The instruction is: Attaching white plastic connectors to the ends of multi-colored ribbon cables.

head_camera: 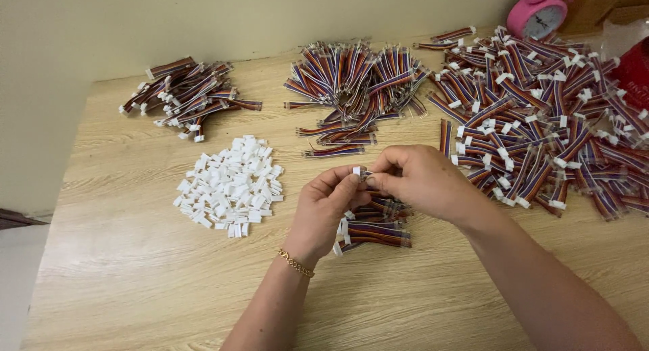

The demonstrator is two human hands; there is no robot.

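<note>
Head view: a small white plastic connector housing (356, 170) sits pinched between the left hand (329, 206) fingertips, while the right hand (419, 179) fingers close on its short multicoloured ribbon wires (367, 176).

Both forearms reach in from the lower edge and converge at the middle. The left hand (329, 206) is raised, wrist bent, fingers (351, 185) pinched together. The right hand (419, 179) meets it fingertip to fingertip, knuckles up, fingers curled closed.
</note>
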